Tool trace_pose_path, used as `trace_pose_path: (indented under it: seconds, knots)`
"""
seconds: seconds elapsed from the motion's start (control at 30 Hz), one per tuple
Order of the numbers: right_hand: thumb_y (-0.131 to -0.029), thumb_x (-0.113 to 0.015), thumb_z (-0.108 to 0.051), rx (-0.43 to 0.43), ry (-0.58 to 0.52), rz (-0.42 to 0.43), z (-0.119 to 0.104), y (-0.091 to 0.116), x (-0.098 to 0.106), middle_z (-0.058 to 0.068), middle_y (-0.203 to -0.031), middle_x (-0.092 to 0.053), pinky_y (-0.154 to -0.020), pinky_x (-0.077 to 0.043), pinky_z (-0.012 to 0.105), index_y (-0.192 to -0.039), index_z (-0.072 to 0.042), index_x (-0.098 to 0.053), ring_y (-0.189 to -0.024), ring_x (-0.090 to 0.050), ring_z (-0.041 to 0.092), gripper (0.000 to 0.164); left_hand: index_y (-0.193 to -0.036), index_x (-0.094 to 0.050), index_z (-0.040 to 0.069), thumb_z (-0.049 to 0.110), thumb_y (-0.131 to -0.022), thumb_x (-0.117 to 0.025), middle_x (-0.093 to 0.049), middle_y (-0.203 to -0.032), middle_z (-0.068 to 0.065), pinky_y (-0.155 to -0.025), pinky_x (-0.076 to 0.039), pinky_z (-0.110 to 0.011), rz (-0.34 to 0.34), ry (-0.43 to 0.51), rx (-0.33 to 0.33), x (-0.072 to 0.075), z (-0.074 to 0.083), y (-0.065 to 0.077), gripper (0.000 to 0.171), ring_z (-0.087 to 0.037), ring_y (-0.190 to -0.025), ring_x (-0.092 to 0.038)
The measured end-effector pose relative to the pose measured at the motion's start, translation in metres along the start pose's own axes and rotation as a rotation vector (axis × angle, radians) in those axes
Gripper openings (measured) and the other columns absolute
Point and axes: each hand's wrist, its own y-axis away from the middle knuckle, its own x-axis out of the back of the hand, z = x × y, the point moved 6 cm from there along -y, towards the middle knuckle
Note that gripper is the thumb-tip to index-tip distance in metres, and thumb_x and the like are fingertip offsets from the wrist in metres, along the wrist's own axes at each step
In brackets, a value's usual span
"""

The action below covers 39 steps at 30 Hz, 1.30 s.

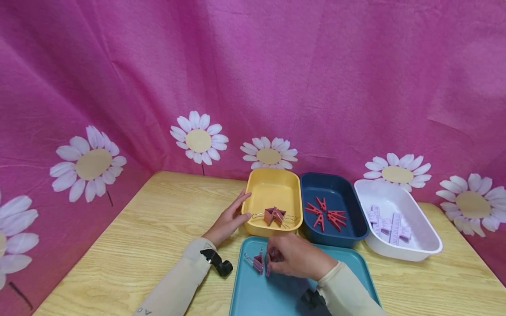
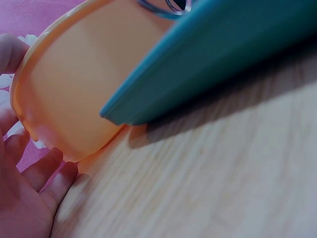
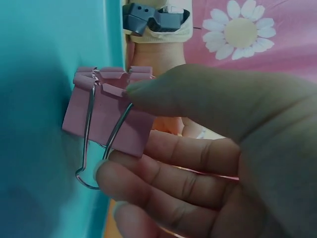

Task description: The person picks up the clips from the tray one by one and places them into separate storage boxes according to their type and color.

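My right hand (image 1: 296, 256) pinches a pink binder clip (image 3: 106, 116) between thumb and fingers, low over the teal tray (image 1: 253, 298). In the right wrist view the thumb lies on the clip's edge and its wire handles stick out. Just left of that hand, another pink binder clip (image 1: 258, 263) lies on the tray. My left hand (image 1: 229, 221) rests against the left side of the yellow bin (image 1: 272, 177), its fingers spread along the outer wall in the left wrist view (image 2: 29, 173). Inside the bin, pink binder clips (image 1: 274, 215) sit near the front wall.
Right of the yellow bin stands a dark blue bin (image 1: 326, 184) with several red clothespins (image 1: 336, 218). Beyond it is a white bin (image 1: 385, 193) holding light purple clips (image 1: 385, 226) and ruler-like strips (image 1: 395, 228). A pink flowered cloth (image 1: 316, 87) hangs behind the wooden table (image 1: 138, 228).
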Motion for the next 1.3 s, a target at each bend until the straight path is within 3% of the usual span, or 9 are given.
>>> trace_pose_path:
  seconds: [0.1, 0.17, 0.43, 0.67, 0.77, 1.0, 1.3]
  knots:
    - [-0.082, -0.076, -0.021, -0.001, -0.016, 0.014, 0.0, 0.003, 0.004, -0.013, -0.08, -0.061, -0.065, -0.051, 0.021, -0.094, -0.015, -0.068, -0.069, -0.055, 0.003, 0.015, -0.152, -0.028, 0.01, 0.012, -0.098, -0.054, -0.005, -0.162, -0.007, -0.115, -0.023, -0.041, -0.025, -0.014, 0.012, 0.0, 0.013, 0.005, 0.06, -0.026, -0.145, -0.018]
    - [-0.083, -0.075, -0.021, 0.001, -0.019, 0.029, 0.0, 0.005, 0.008, -0.013, -0.08, -0.061, -0.065, -0.051, 0.022, -0.094, -0.015, -0.068, -0.069, -0.056, 0.004, 0.015, -0.153, -0.027, 0.009, 0.013, -0.098, -0.054, -0.004, -0.162, -0.009, -0.115, -0.025, -0.043, -0.03, -0.029, 0.011, -0.001, 0.013, 0.004, 0.061, -0.028, -0.145, -0.019]
    - [-0.084, -0.076, -0.024, -0.006, -0.022, 0.085, -0.002, 0.012, 0.024, -0.015, -0.079, -0.061, -0.06, -0.051, 0.021, -0.097, -0.015, -0.069, -0.067, -0.056, 0.003, 0.017, -0.152, -0.032, 0.021, 0.015, -0.098, -0.056, -0.009, -0.162, 0.003, -0.114, -0.027, -0.042, 0.021, -0.042, 0.002, 0.0, -0.014, -0.005, 0.06, -0.024, -0.144, -0.024]
    - [-0.084, -0.075, -0.023, 0.004, -0.023, 0.189, -0.004, 0.019, 0.04, -0.016, -0.081, -0.062, -0.061, -0.052, 0.022, -0.094, -0.02, -0.069, -0.072, -0.058, 0.004, 0.013, -0.151, -0.032, 0.027, 0.02, -0.098, -0.056, -0.008, -0.161, 0.009, -0.114, -0.028, -0.037, 0.021, -0.051, 0.025, 0.0, -0.018, -0.005, 0.058, -0.02, -0.143, -0.024]
    - [-0.085, -0.074, -0.021, 0.003, -0.016, 0.247, -0.004, 0.021, 0.046, -0.015, -0.082, -0.061, -0.061, -0.053, 0.021, -0.094, -0.021, -0.069, -0.072, -0.058, 0.005, 0.011, -0.152, -0.03, 0.022, 0.019, -0.099, -0.055, -0.006, -0.162, 0.004, -0.114, -0.026, -0.039, 0.006, -0.049, 0.016, 0.0, -0.014, -0.004, 0.059, -0.023, -0.144, -0.022]
    - [-0.083, -0.074, -0.019, 0.045, 0.021, 0.359, -0.007, 0.02, 0.056, -0.016, -0.082, -0.061, -0.06, -0.052, 0.021, -0.096, -0.019, -0.07, -0.068, -0.057, 0.003, 0.013, -0.153, -0.028, 0.011, 0.015, -0.099, -0.054, -0.005, -0.162, -0.006, -0.115, -0.026, -0.039, -0.02, -0.048, 0.024, 0.002, 0.015, 0.005, 0.06, -0.026, -0.144, -0.021]
    - [-0.082, -0.076, -0.021, 0.03, 0.041, 0.42, -0.002, 0.021, 0.062, -0.014, -0.083, -0.062, -0.057, -0.05, 0.02, -0.096, -0.019, -0.072, -0.066, -0.056, 0.002, 0.014, -0.153, -0.027, 0.01, 0.014, -0.099, -0.054, -0.005, -0.162, -0.007, -0.115, -0.025, -0.042, -0.035, -0.043, 0.012, 0.0, 0.016, 0.005, 0.06, -0.026, -0.145, -0.018]
